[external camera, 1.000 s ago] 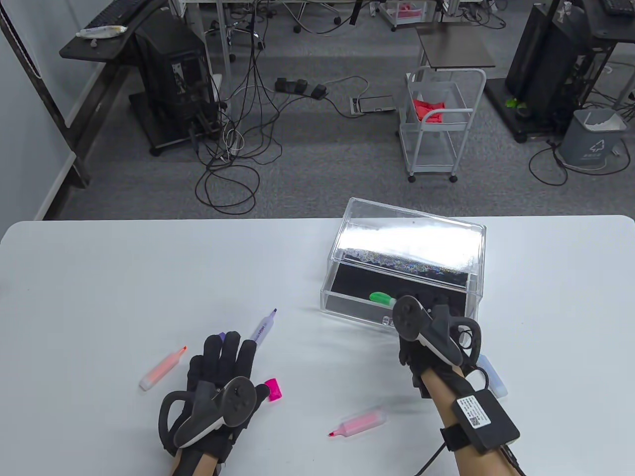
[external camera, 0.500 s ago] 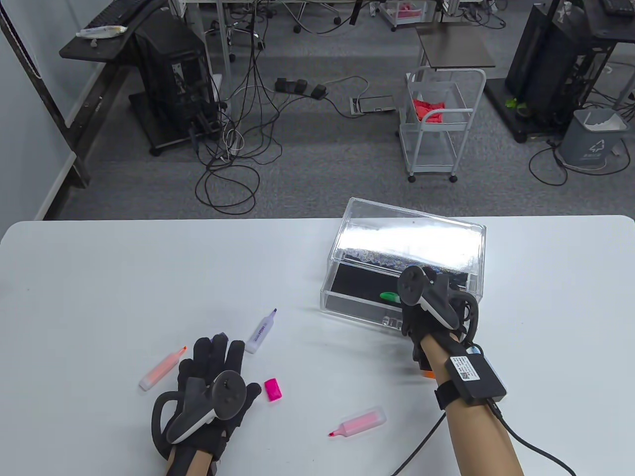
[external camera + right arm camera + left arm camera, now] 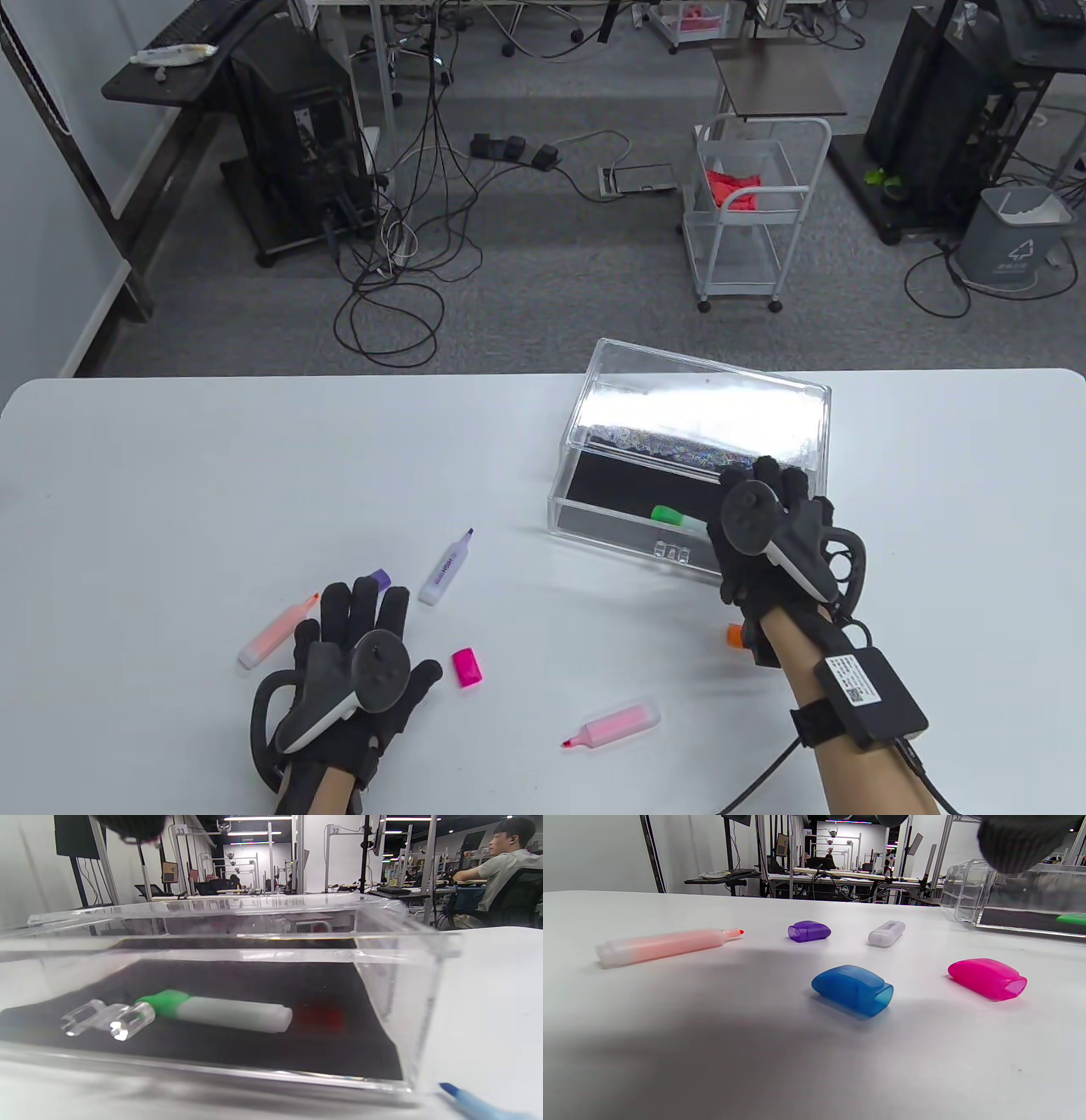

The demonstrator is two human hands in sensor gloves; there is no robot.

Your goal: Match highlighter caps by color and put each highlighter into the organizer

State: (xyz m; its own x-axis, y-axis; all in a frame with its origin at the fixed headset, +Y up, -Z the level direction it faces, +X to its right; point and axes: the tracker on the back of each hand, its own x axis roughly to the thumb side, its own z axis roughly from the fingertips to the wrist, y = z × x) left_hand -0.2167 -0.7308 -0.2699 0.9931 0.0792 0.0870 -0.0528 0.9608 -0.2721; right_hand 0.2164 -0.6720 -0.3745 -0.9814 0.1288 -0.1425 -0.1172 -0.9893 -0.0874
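The clear organizer (image 3: 594, 399) has its black-lined drawer (image 3: 331, 1052) pulled out. A green-capped highlighter (image 3: 674, 514) (image 3: 216, 1012) lies in it, free of any grip. My right hand (image 3: 780, 484) hovers over the drawer's right part with straight fingers, holding nothing. My left hand (image 3: 361, 598) lies spread above the table, empty. Under it sits a blue cap (image 3: 852, 988). Around it lie a purple cap (image 3: 381, 579), an uncapped purple highlighter (image 3: 447, 567), an uncapped orange highlighter (image 3: 276, 632), a pink cap (image 3: 467, 666) and an uncapped pink highlighter (image 3: 612, 724).
An orange cap (image 3: 735, 635) shows beside my right wrist. A blue highlighter's tip (image 3: 479, 1105) lies on the table just right of the drawer. A clear handle (image 3: 106, 1018) sticks out of the drawer's front wall.
My right hand moved forward and right over the drawer and let go of the green-capped highlighter, which now lies inside. My left hand drew back left, uncovering the purple cap.
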